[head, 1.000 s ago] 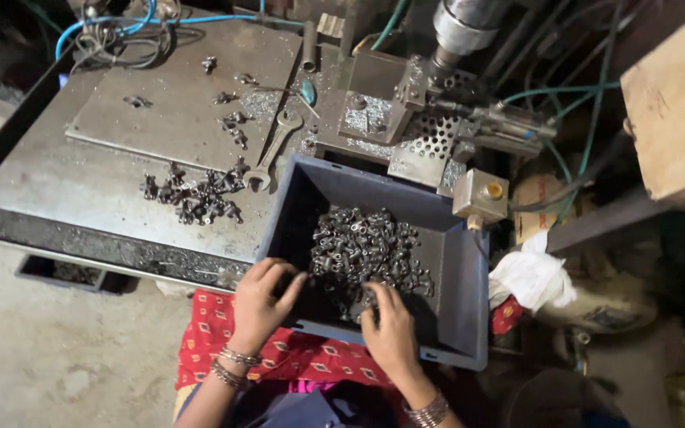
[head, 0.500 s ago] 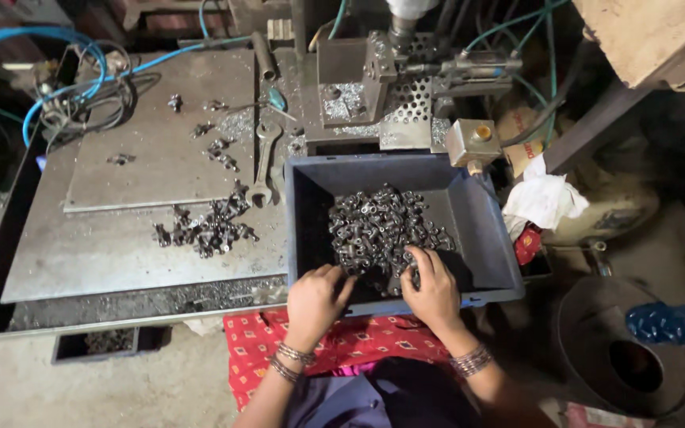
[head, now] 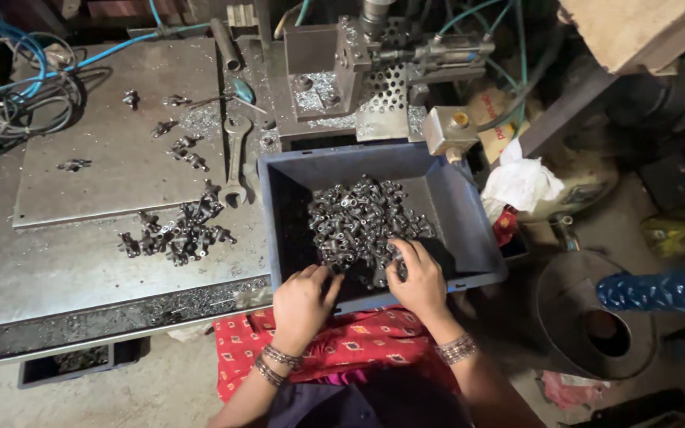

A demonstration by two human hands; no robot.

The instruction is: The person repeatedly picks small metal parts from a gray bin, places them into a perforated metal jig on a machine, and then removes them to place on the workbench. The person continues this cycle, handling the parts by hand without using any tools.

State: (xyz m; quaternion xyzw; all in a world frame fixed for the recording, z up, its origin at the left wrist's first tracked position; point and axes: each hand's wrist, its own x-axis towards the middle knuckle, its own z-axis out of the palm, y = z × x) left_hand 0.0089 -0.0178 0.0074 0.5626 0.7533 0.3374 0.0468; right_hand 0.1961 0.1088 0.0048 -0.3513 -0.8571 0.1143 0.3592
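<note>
I am looking down at a heap of small grey metal parts (head: 358,222) lying jumbled in the middle of a dark blue-grey plastic bin (head: 469,214), which is sitting tilted against the table edge and over my lap. The parts are short, knobbly and shiny, piling thickest at the centre and thinning toward the bin's near wall, where its dark floor is showing.

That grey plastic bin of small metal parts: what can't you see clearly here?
Head view only:
- Right hand: fingertips buried among the small metal parts, so any grip is hidden.
- Left hand: covers the grey plastic bin near rim.
- Parts: too small to identify.
- Machine: cut off by top edge.
</note>
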